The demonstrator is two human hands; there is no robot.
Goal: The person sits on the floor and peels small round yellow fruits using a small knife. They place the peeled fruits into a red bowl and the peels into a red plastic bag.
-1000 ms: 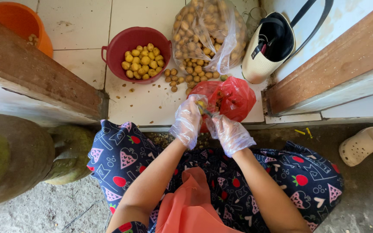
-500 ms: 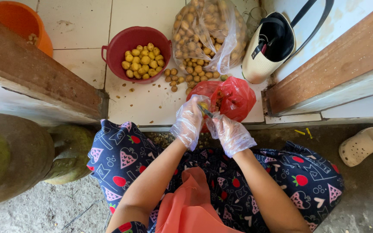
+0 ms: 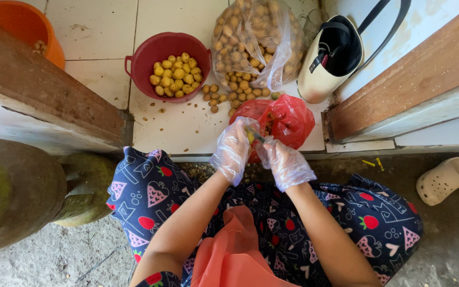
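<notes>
Both my hands wear clear plastic gloves and meet over a red plastic bag [image 3: 288, 121] at the tiled ledge's front edge. My left hand [image 3: 233, 151] is closed around a small yellow-brown fruit [image 3: 250, 136]. My right hand [image 3: 285, 164] grips a small knife [image 3: 257, 136] whose blade touches that fruit. A red basin [image 3: 150, 53] of peeled yellow fruits sits further back on the left. A clear bag [image 3: 256, 42] full of unpeeled brown fruits stands behind the red bag, with loose fruits [image 3: 224, 96] spilled in front of it.
An orange bucket [image 3: 22, 24] is at the far left behind a wooden beam [image 3: 49, 90]. A cream handbag [image 3: 330, 58] leans at the right by another wooden beam [image 3: 410, 79]. A pale clog [image 3: 444, 179] lies on the ground. A mossy stone [image 3: 33, 191] stands left of my knee.
My hands stay over the red bag; the fingers shift slightly as the knife works on the fruit. Nothing else has moved.
</notes>
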